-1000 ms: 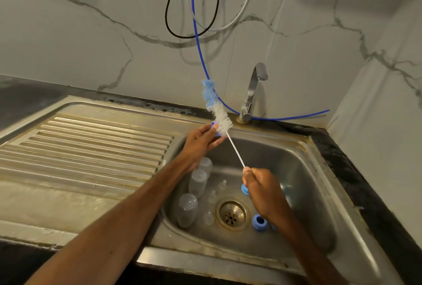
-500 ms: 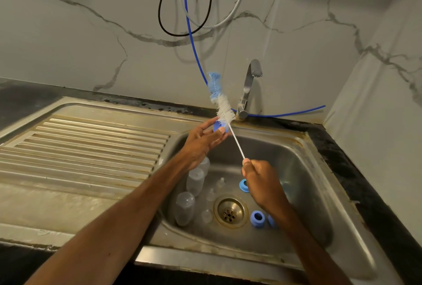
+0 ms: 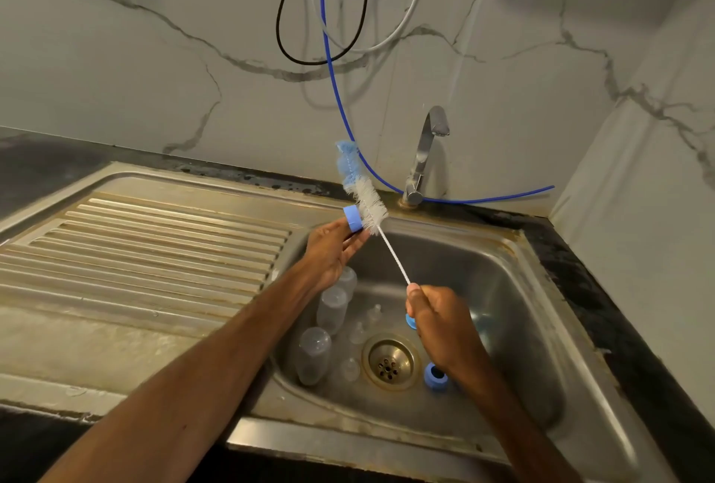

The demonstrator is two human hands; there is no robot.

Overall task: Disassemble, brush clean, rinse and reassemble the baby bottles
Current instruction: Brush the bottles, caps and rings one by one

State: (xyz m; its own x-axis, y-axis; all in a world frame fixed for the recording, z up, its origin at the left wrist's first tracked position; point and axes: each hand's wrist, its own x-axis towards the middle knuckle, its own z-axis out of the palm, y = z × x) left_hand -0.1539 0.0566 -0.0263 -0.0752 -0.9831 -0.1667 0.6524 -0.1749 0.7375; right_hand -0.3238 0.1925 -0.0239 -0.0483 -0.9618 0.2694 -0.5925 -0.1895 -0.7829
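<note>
Against a marble-look wall veined in grey, we face a stainless-steel sink unit: a ribbed drainboard on the left and a deep, rounded basin on the right, its rim stained brown. A black cable, a grey hose and a thin blue tube hang down the wall, and the tube runs behind the bent metal tap.

Our left hand is raised over the basin's back-left corner. It pinches a blue screw ring at its fingertips, with the fingers nearly straight. Our right hand, nearer to us over the basin's middle, is clenched round the thin white stem of the bottle brush. The brush slants up and away from that fist towards the left hand. Its fluffy white bristles touch the ring's right side, and its blue tuft stands above the ring.

Three cloudy clear plastic bottles sit along the basin's left wall, below the left wrist. Small clear teats lie between them and the brass-coloured drain. A second blue ring rests on the basin floor just right of the drain, beside the right wrist. A small blue piece shows under the right fist, and we cannot tell what it is.
</note>
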